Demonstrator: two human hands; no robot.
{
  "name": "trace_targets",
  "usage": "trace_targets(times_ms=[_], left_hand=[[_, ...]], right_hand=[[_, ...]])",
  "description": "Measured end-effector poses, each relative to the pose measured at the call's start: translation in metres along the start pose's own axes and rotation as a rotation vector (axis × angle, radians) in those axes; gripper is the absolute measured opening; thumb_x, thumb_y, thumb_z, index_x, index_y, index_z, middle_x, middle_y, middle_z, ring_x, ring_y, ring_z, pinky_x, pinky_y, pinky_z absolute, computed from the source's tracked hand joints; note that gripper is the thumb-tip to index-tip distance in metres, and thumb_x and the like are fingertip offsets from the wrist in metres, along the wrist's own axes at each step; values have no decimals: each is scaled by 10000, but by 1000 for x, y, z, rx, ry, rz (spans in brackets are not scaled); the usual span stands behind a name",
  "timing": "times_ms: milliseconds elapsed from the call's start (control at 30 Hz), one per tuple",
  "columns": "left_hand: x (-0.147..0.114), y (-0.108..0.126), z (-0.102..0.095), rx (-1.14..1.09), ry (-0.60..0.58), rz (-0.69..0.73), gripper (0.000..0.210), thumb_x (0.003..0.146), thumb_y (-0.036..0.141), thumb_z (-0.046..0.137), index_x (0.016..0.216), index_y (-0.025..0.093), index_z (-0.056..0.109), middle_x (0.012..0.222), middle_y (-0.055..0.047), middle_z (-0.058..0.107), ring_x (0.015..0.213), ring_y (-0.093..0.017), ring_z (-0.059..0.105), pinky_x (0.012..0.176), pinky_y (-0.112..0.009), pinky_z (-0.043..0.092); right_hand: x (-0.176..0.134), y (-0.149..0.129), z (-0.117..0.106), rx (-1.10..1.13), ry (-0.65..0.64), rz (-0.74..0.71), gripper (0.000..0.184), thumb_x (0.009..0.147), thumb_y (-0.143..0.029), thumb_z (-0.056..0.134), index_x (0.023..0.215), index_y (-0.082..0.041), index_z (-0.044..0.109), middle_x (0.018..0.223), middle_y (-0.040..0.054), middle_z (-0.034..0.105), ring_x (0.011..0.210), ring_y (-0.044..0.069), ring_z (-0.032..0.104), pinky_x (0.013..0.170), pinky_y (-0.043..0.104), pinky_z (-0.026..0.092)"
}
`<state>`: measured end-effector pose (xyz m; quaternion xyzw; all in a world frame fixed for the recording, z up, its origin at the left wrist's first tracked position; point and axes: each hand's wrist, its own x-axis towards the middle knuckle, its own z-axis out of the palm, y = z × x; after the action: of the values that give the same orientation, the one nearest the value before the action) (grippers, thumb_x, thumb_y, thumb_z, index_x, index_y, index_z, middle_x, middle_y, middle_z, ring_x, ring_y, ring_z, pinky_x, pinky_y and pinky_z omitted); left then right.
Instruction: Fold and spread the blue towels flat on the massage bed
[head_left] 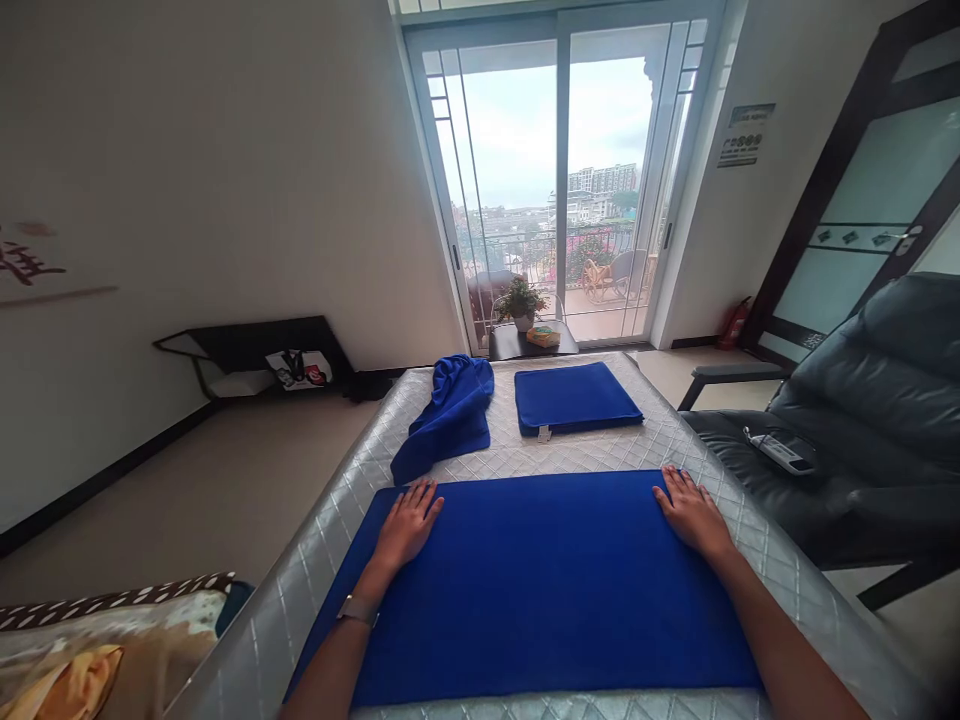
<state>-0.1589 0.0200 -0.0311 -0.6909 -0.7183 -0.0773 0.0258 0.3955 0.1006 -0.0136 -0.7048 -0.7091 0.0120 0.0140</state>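
L hand point(407, 522), R hand point(691, 508), both flat; arms point(776, 622) fwd

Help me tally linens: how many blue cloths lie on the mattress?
3 visible: one spread flat beneath the left hand and right hand; one crumpled, far left; one folded, far right; its layers may hide more.

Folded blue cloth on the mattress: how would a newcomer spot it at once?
Start with the quilted, pale mattress before the glass doors. At its far end, beyond the flat blue cloth under the left hand and right hand, the folded blue cloth lies right of a rumpled blue one. It alone is a compact, layered rectangle with a white tag at its near edge.
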Motion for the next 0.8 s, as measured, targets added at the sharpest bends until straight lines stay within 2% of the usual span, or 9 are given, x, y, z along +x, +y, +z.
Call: trace_targets(times_ms=[100,167,300,400,467,567,700,800], left_hand=[[-8,-35,-1,6,9,-101,652,1045,535,227,1563,155,338,1624,-136,332,1509,-297,281,1219,-534,252],[-11,-46,-2,11,24,-139,661,1041,537,233,1554,138,356,1615,-154,346,1503,-309,295,1215,-541,257],[-13,-46,-4,15,50,-154,679,1034,558,214,1555,147,357,1623,-146,334,1505,-300,293,1217,-535,259],[-12,-41,-5,13,29,-165,711,1028,578,195,1558,128,348,1631,-153,313,1513,-299,272,1227,-523,238],[-12,-39,-6,11,30,-171,716,1027,581,190,1559,127,344,1629,-155,318,1513,-301,274,1228,-525,232],[-12,-37,-8,2,37,-180,707,1028,578,196,1559,137,349,1627,-151,326,1509,-306,284,1223,-539,238],[-13,-34,-13,-16,37,-185,690,1032,564,217,1561,139,343,1631,-151,318,1512,-305,276,1224,-539,237],[-14,-33,-15,-7,37,-185,675,1036,547,224,1555,137,358,1619,-156,346,1501,-308,301,1221,-540,245]], right_hand=[[2,2,3,-17,-1,-5,673,1017,-443,171,1606,-121,213,1669,59,211,1536,226,164,1241,461,158],[3,4,4,-19,3,-11,668,1015,-439,171,1607,-133,218,1669,62,212,1535,227,170,1237,472,169],[2,2,0,-54,13,14,648,1012,-413,189,1596,-141,263,1658,69,251,1525,249,208,1228,496,190],[-4,-16,-12,-138,119,5,606,1002,-302,208,1541,-90,385,1626,106,328,1520,272,221,1240,504,124],[-10,-43,-24,-146,176,-70,587,989,-238,216,1505,-80,446,1590,132,395,1510,267,254,1244,489,100],[-23,-104,-40,-37,135,-253,578,1004,-270,222,1515,-115,442,1567,123,433,1491,243,308,1243,451,146],[-39,-191,-47,153,-2,-483,634,1040,-435,189,1567,-118,345,1624,98,326,1522,225,222,1249,417,152],[-43,-225,-38,203,-77,-542,686,1041,-516,161,1591,-122,277,1653,90,241,1538,228,149,1253,434,125]])
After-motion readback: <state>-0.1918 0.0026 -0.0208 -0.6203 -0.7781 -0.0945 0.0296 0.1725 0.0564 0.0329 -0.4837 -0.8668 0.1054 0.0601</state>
